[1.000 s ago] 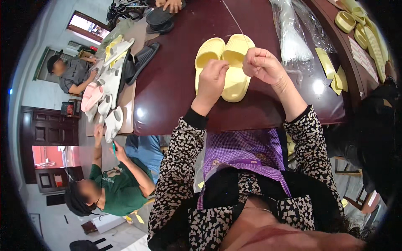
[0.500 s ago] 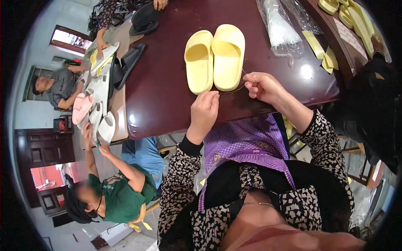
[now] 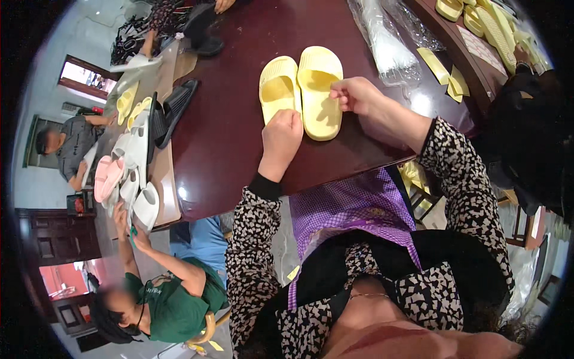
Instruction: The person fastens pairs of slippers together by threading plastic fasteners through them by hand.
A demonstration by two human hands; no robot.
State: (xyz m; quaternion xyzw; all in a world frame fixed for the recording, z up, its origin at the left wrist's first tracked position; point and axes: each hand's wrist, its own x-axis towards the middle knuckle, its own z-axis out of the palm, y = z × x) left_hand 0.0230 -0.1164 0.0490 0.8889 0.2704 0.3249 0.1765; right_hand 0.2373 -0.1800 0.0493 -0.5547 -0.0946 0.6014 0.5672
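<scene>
A pair of pale yellow slide slippers lies side by side on the dark red table [image 3: 239, 155], toes pointing away from me. My left hand [image 3: 282, 140] is closed over the heel of the left slipper [image 3: 278, 90] and hides that end. At the outer edge of the right slipper [image 3: 321, 119], my right hand [image 3: 362, 100] has thumb and forefinger pinched together, casting a shadow on the footbed. A thin cord ran between both hands a moment earlier; now it is too fine to trace.
Clear plastic bags [image 3: 388, 51] and yellow strips [image 3: 443, 72] lie to the right, more yellow slippers [image 3: 493, 33] beyond. At left are black slippers [image 3: 173, 110], white slippers [image 3: 145, 206] and pink slippers [image 3: 109, 176]. A person in green [image 3: 173, 305] works there; others sit farther off.
Both hands have moved away from me, from around the heels to over the slippers' sides. The cord visible between them is no longer distinct. The whole view has shifted slightly.
</scene>
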